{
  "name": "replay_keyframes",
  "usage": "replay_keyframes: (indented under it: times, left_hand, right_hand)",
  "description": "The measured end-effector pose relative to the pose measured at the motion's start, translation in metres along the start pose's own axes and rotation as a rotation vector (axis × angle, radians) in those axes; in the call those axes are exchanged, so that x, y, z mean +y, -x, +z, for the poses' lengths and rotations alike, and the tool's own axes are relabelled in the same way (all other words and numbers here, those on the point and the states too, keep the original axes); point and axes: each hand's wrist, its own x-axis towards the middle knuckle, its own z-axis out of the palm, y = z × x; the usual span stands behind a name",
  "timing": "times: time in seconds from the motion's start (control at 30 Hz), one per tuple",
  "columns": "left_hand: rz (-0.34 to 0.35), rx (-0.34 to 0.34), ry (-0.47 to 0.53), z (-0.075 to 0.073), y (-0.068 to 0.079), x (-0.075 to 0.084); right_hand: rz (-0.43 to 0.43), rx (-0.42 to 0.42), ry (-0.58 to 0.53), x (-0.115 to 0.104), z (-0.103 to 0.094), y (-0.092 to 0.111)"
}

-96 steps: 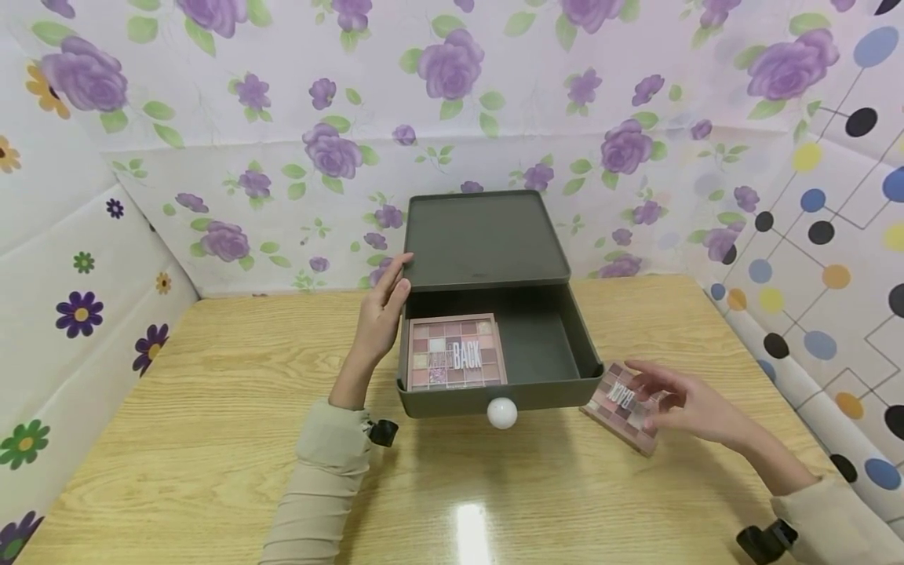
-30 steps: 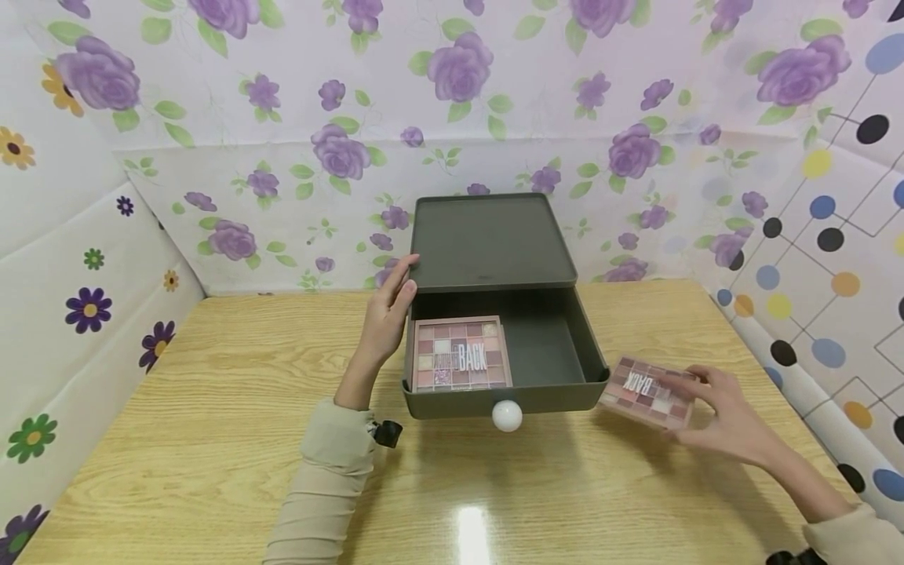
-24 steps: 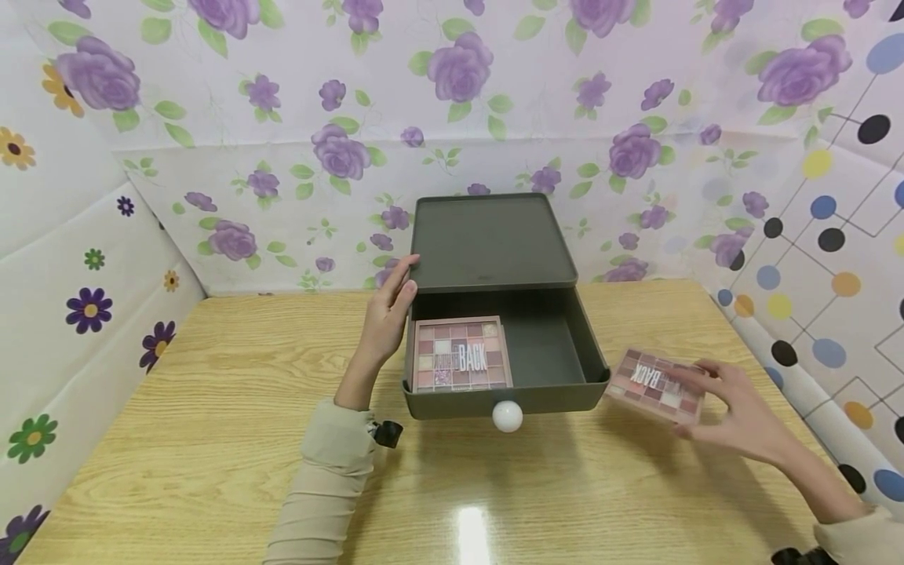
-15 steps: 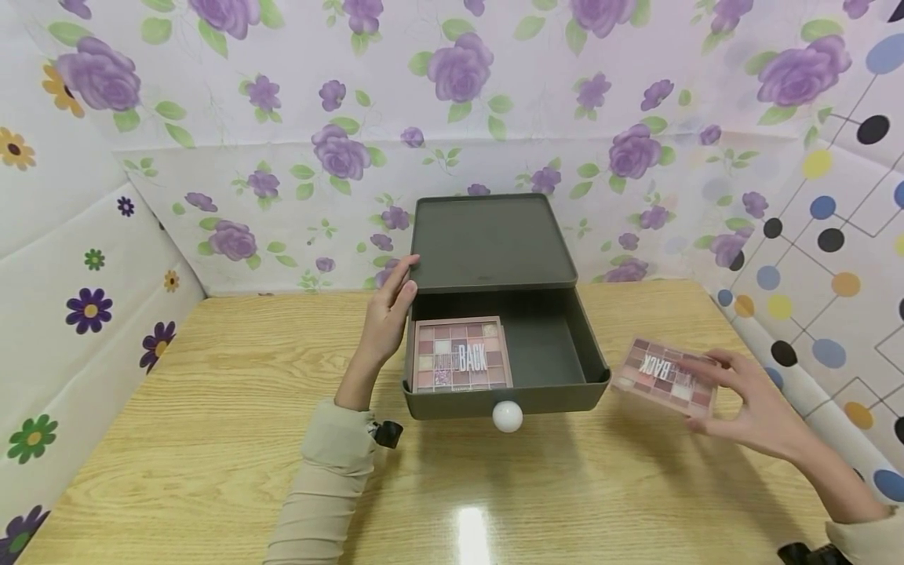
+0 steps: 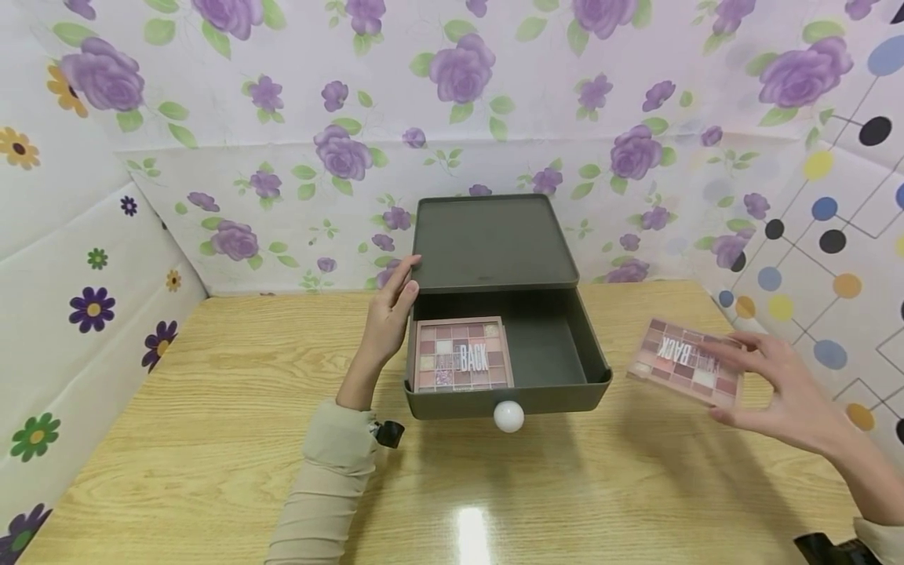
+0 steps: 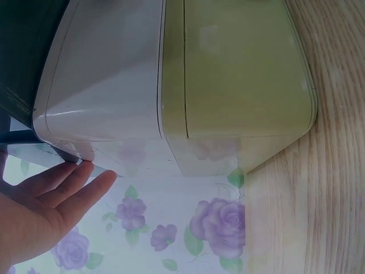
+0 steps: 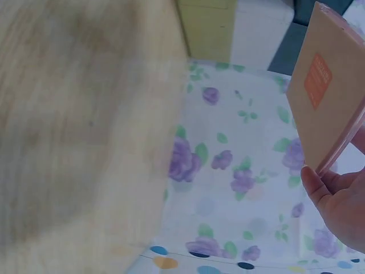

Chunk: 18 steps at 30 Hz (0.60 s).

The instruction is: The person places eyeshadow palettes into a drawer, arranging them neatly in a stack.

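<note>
A dark grey-green drawer (image 5: 547,353) with a white knob (image 5: 508,417) stands pulled out from its cabinet (image 5: 494,239). In its left half lies an eyeshadow palette (image 5: 459,357) with "BACK" lettering. My left hand (image 5: 384,326) touches the cabinet's left side with extended fingers, also seen in the left wrist view. To the right of the drawer, my right hand (image 5: 791,392) pinches a second eyeshadow palette (image 5: 681,361) by its edges, above the table. Its plain back with an orange label (image 7: 318,80) faces the right wrist camera.
Beneath the dark drawer, the left wrist view shows a white tier (image 6: 108,68) and a yellow tier (image 6: 245,68) of the cabinet. It stands on a wooden table (image 5: 247,408), against a floral backdrop (image 5: 268,227). A dotted sheet (image 5: 833,314) borders the right.
My right hand has taken hold of the second palette, lifted it off the table and carried it rightward and away from the drawer. My left hand has stayed at the cabinet.
</note>
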Motion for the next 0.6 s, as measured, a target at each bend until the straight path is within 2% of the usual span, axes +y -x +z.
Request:
replay_keyframes:
  times: [0.13, 0.33, 0.6]
  left_hand:
    - [-0.003, -0.002, -0.007, 0.000, 0.000, 0.001]
    - [0.000, -0.003, -0.008, 0.000, 0.000, 0.001]
    - [-0.004, 0.003, -0.013, 0.000, 0.000, 0.001]
  right_hand:
    - [0.030, -0.004, -0.016, -0.006, -0.008, -0.002]
    - [-0.005, 0.035, -0.022, -0.012, -0.016, -0.007]
    - [-0.020, 0.029, -0.012, -0.023, -0.022, -0.015]
